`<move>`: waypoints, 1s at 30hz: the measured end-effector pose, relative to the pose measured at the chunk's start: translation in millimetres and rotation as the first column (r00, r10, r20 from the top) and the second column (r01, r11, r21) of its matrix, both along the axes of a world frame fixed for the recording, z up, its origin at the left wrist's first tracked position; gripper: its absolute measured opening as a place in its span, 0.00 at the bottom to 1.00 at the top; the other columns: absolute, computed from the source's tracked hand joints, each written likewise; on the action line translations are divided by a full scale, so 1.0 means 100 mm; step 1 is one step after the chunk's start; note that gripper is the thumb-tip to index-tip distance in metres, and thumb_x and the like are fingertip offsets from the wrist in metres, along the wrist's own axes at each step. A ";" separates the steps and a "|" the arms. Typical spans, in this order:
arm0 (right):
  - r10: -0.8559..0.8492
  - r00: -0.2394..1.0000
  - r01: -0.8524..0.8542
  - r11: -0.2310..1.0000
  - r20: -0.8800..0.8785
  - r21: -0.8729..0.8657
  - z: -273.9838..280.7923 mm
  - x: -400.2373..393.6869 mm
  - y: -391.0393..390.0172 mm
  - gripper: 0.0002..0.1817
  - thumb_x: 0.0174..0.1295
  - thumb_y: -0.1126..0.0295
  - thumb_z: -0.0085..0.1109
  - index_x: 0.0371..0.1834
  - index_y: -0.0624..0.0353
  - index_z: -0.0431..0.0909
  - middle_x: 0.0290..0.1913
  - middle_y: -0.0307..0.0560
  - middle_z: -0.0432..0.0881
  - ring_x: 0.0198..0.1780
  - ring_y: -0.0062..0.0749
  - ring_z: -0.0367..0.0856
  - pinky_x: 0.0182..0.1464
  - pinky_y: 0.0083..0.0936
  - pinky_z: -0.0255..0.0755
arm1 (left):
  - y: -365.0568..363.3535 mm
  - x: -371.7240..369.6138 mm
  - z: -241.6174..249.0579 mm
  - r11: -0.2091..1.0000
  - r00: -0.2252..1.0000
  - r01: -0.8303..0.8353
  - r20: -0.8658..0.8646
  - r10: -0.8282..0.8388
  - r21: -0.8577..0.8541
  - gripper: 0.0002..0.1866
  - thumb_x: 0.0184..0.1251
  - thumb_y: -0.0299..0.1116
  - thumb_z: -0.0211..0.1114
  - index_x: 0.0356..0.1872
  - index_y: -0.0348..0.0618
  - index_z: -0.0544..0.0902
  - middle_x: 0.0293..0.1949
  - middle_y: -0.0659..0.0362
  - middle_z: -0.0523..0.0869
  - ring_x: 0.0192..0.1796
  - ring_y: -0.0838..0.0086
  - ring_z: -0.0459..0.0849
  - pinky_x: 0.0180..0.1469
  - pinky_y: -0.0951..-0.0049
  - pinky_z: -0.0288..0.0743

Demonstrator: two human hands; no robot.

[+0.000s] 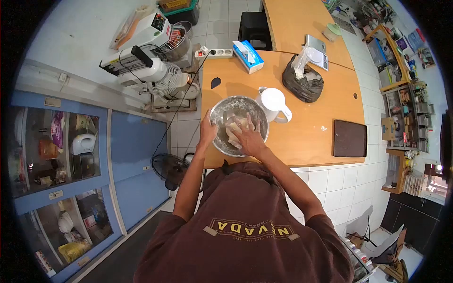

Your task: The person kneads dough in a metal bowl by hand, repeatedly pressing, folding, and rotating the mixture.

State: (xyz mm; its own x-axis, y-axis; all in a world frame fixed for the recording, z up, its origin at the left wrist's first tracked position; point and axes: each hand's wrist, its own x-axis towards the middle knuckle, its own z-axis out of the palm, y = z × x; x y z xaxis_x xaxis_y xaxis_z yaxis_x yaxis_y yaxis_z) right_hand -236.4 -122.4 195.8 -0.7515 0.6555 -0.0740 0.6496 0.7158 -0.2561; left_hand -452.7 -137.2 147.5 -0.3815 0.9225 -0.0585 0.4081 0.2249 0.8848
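A metal bowl dusted with flour stands near the front edge of the wooden table. Pale dough lies inside it. My left hand grips the bowl's left rim. Inside the bowl, my right hand presses on the dough with its fingers spread, and flour or dough sticks to them. A white pitcher stands close against the bowl's right side, its handle pointing right.
On the table are a blue tissue box, a black plastic bag, a white scale, a dark tray and a power strip. Mixers stand at the left.
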 end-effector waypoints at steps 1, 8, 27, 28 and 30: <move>0.015 0.999 -0.014 1.000 0.033 -0.023 -0.04 -0.05 -0.01 0.34 0.72 0.47 0.53 0.81 0.29 0.58 0.85 0.47 0.47 0.81 0.80 0.36 0.69 0.84 0.51 | 0.00 -0.01 -0.01 1.000 1.000 0.000 0.015 0.000 0.001 0.33 0.58 0.14 0.52 0.70 0.32 0.71 0.54 0.35 0.85 0.59 0.48 0.85 0.61 0.61 0.77; 0.072 0.974 -0.063 0.997 0.216 -0.048 -0.24 -0.19 -0.01 0.35 0.69 0.49 0.57 0.80 0.18 0.58 0.83 0.48 0.53 0.78 0.85 0.41 0.58 0.87 0.66 | -0.02 0.04 0.09 0.999 1.000 -0.027 0.003 0.027 -0.044 0.30 0.64 0.16 0.54 0.71 0.30 0.70 0.58 0.36 0.84 0.63 0.51 0.84 0.64 0.63 0.74; -0.020 0.993 0.062 0.927 0.117 -0.369 0.40 -0.18 0.34 0.41 0.59 0.56 0.69 0.78 0.38 0.66 0.76 0.57 0.68 0.73 0.59 0.70 0.66 0.55 0.74 | -0.03 0.07 0.08 0.999 0.998 -0.049 -0.032 0.049 -0.006 0.32 0.56 0.16 0.53 0.67 0.33 0.73 0.46 0.36 0.87 0.50 0.46 0.88 0.54 0.58 0.79; -0.039 0.995 0.071 0.918 0.090 -0.389 0.33 -0.16 0.37 0.41 0.58 0.54 0.70 0.77 0.38 0.67 0.75 0.58 0.68 0.72 0.58 0.72 0.66 0.52 0.75 | -0.03 0.06 0.06 0.999 0.998 -0.048 -0.029 0.047 -0.010 0.32 0.56 0.16 0.53 0.67 0.33 0.73 0.46 0.36 0.87 0.50 0.46 0.88 0.54 0.58 0.79; -0.011 1.000 0.000 0.916 -0.023 -0.402 0.08 -0.10 0.40 0.41 0.57 0.55 0.71 0.76 0.40 0.68 0.73 0.60 0.70 0.67 0.58 0.77 0.64 0.48 0.76 | -0.03 0.06 0.03 0.999 0.999 -0.045 -0.019 0.044 -0.006 0.32 0.56 0.16 0.54 0.67 0.33 0.72 0.45 0.36 0.87 0.50 0.45 0.88 0.53 0.57 0.79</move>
State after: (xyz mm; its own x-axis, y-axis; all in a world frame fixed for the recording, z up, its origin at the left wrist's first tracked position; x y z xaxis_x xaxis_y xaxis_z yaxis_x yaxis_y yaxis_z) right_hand -245.9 -82.6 203.3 -0.7529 0.5785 -0.3139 0.6432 0.5454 -0.5375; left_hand -446.9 -140.1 150.2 -0.4233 0.9042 -0.0569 0.4140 0.2489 0.8756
